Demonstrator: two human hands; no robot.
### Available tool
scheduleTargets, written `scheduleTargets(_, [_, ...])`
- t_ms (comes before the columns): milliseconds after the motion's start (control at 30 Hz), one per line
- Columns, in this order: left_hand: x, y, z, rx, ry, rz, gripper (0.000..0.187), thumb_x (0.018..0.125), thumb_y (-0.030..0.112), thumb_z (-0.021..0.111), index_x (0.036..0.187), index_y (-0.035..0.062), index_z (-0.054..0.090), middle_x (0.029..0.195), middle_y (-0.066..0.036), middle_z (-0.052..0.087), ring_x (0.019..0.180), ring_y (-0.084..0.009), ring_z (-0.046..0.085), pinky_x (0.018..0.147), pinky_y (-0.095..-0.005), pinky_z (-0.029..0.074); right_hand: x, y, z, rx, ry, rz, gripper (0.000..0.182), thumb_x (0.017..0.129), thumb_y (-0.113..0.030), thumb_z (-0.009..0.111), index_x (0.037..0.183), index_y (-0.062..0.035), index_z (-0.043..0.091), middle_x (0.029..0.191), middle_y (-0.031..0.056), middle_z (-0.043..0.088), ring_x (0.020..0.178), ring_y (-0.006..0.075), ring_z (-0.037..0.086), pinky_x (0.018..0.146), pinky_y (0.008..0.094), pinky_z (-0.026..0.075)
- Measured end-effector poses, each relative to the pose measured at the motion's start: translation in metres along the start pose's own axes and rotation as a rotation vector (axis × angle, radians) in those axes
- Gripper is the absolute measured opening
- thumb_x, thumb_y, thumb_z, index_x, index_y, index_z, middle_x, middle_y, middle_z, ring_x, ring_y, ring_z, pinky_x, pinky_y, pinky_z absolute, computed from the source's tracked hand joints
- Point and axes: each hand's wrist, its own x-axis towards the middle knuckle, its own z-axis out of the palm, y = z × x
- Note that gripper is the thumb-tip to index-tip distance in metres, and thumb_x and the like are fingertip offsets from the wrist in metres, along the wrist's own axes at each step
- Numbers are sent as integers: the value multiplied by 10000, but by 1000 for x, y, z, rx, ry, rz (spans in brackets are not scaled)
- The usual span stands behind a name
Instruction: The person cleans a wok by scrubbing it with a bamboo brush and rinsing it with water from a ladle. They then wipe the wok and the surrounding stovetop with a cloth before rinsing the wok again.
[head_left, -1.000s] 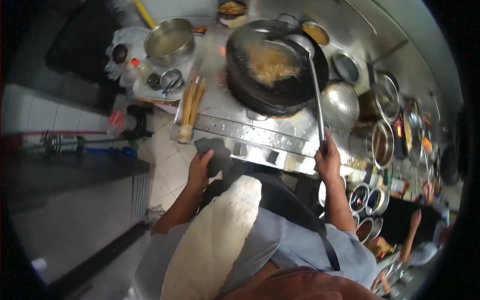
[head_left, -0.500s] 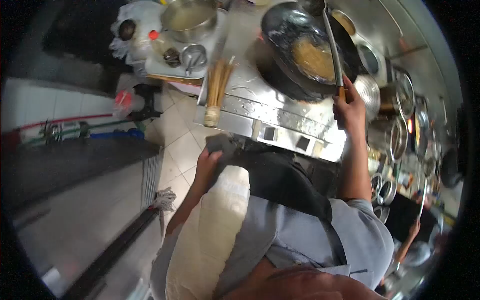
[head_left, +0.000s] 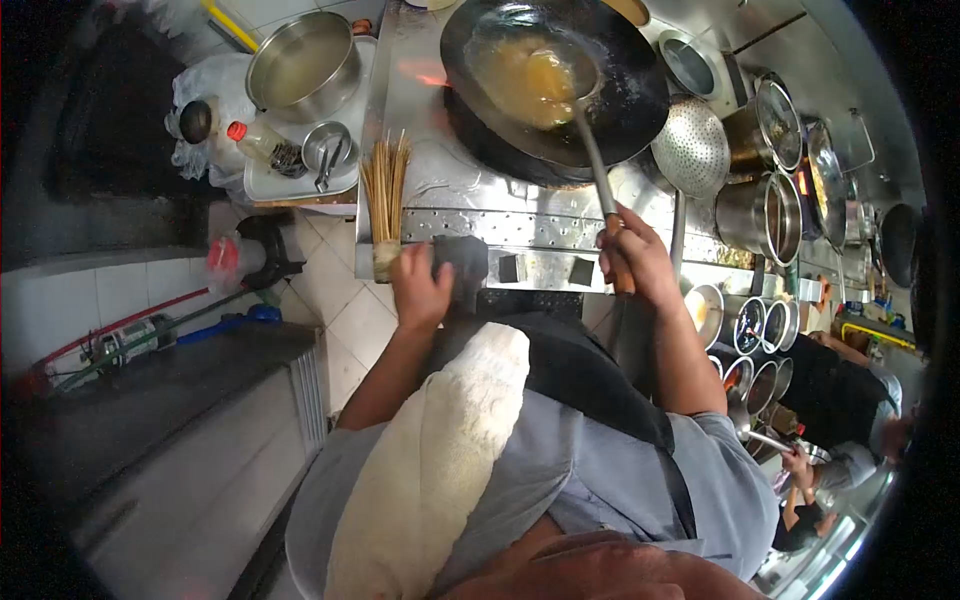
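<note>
My right hand (head_left: 640, 260) is wrapped around the wooden handle of a ladle (head_left: 592, 160). The ladle's bowl rests in the cloudy yellowish liquid (head_left: 510, 75) inside a black wok (head_left: 630, 105). Beside the stove's front edge, my left hand (head_left: 420, 287) has its thumb against a dark folded cloth (head_left: 462, 268); the grip is partly hidden. Just past the left fingers stands a bamboo wok brush (head_left: 385, 195), bristles pointing away from me.
A perforated strainer (head_left: 690, 145) lies right of the wok, near steel pots (head_left: 745, 215). On the left, a tray (head_left: 285, 188) carries a large pot (head_left: 305, 70), a red-capped bottle (head_left: 265, 145) and a small steel cup (head_left: 327, 150). Another person (head_left: 845, 390) stands at far right.
My right hand has drawn back toward me, and the ladle's bowl has come down into the wok's liquid. My left hand and the cloth have moved up to the stove edge. The camera view has shifted.
</note>
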Motion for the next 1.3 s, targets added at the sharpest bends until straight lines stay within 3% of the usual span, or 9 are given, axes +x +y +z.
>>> scheduleTargets(100, [12,-20,-26,224,266,80,587,763,254,726,1252,10,510,1211,-182,519,1135,-370,512,980,-472,417,4,-1,6,62,-125,25,575,927,-157,525,1439,23,337,917,112,628,651,180,622,596,284,519])
scheduleTargets(267, [44,-52,-29,72,-45,-372,740,703,260,730,1330,14,425,1171,-203,555,1091,-390,551,950,-461,451,15,8,3,-50,-152,-4,552,904,-231,554,1363,60,463,970,132,686,828,189,666,779,287,525])
scheduleTargets(500, [24,-59,-49,-12,141,-219,709,717,146,716,1344,-4,421,1189,-212,564,1084,-345,580,961,-411,453,14,-2,-11,-452,42,-213,467,911,-227,586,1316,2,542,886,117,688,771,168,633,731,308,499])
scheduleTargets(633, [38,23,-101,-683,328,-52,587,855,65,654,1368,-63,401,1255,-165,526,1137,-231,539,977,-354,429,7,-33,-9,-434,234,-480,525,870,-177,660,1343,-12,500,1054,133,661,939,206,639,866,331,498])
scheduleTargets(767, [85,162,-141,-609,162,333,575,912,117,628,1399,-64,383,1328,-199,493,1193,-273,518,1019,-368,401,-3,-78,32,-267,-226,-602,973,786,-225,767,1536,-82,164,1255,193,560,1143,220,565,962,345,460])
scheduleTargets(833, [97,192,-150,-467,3,640,506,924,184,614,1353,-44,472,1376,-231,454,1250,-351,470,1073,-407,344,9,-80,34,-241,-25,-666,854,782,-183,750,1479,-48,277,1223,165,566,1102,210,571,931,350,473])
scheduleTargets(933, [81,195,-106,-443,29,223,592,882,244,656,1352,-43,439,1400,-229,432,1299,-360,435,1078,-405,343,44,-75,-9,-84,213,-538,499,817,-118,653,1265,-9,463,918,57,601,742,136,595,598,275,486])
scheduleTargets(1133, [90,169,-64,-138,-413,-136,560,817,157,641,1334,48,454,1261,-287,542,1124,-462,549,981,-470,439,42,-54,-75,325,57,-543,514,759,-142,658,1219,7,483,953,103,608,776,177,615,644,292,496])
scheduleTargets(1300, [122,140,-105,428,-150,215,455,821,93,597,1268,109,512,931,-185,600,810,-390,641,699,-484,529,60,-53,-123,13,217,-458,490,807,-214,669,1210,1,492,895,91,618,791,193,622,676,307,512])
